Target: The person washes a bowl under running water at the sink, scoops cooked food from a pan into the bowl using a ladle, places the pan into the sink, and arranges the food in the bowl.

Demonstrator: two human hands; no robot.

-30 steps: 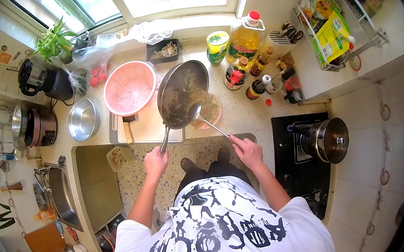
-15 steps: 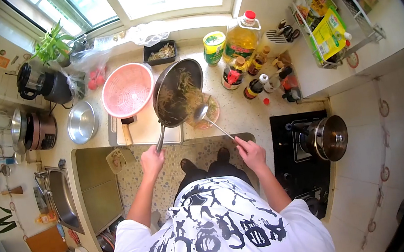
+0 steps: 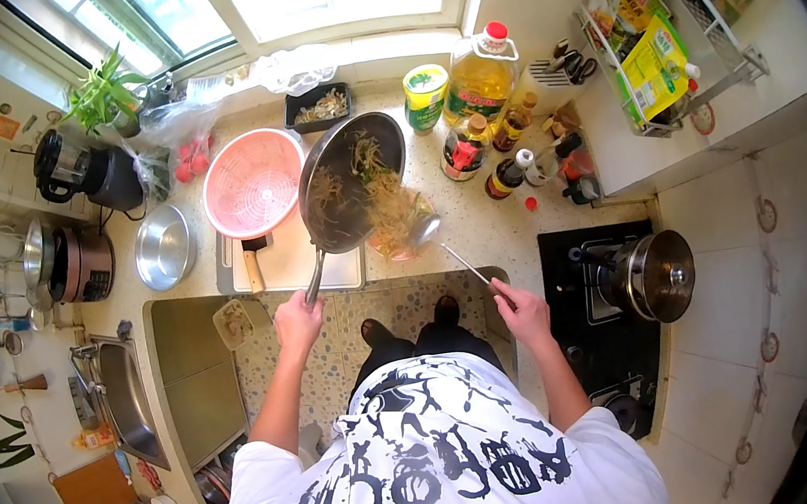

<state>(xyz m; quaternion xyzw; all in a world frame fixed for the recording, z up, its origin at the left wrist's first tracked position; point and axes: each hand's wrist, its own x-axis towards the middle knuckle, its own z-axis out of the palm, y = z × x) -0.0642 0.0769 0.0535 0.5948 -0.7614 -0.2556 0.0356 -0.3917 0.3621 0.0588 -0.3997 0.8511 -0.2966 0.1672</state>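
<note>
My left hand [image 3: 298,322] is closed round the handle of a dark wok [image 3: 337,164], which is tilted to the right above the counter. Stringy brown and green food [image 3: 386,204] hangs over the wok's right rim and onto a plate [image 3: 391,246], mostly covered by it. In my right hand [image 3: 521,308], closed on its handle, is a metal ladle [image 3: 424,229]; its bowl sits at the right side of the food. Whether the ladle touches the food I cannot tell. Under the wok lies a white cutting board [image 3: 341,272], with a cleaver [image 3: 253,265] at its left.
Left of the wok stand a pink colander [image 3: 253,175] and a metal bowl [image 3: 164,246]. Behind it is a black tray [image 3: 317,108]. An oil jug [image 3: 481,76] and several sauce bottles [image 3: 464,151] line the right. A lidded pot [image 3: 659,277] sits on the stove [image 3: 587,350].
The ladle and my right hand have moved right, away from the wok. The wok has shifted slightly left and more food hangs over its rim.
</note>
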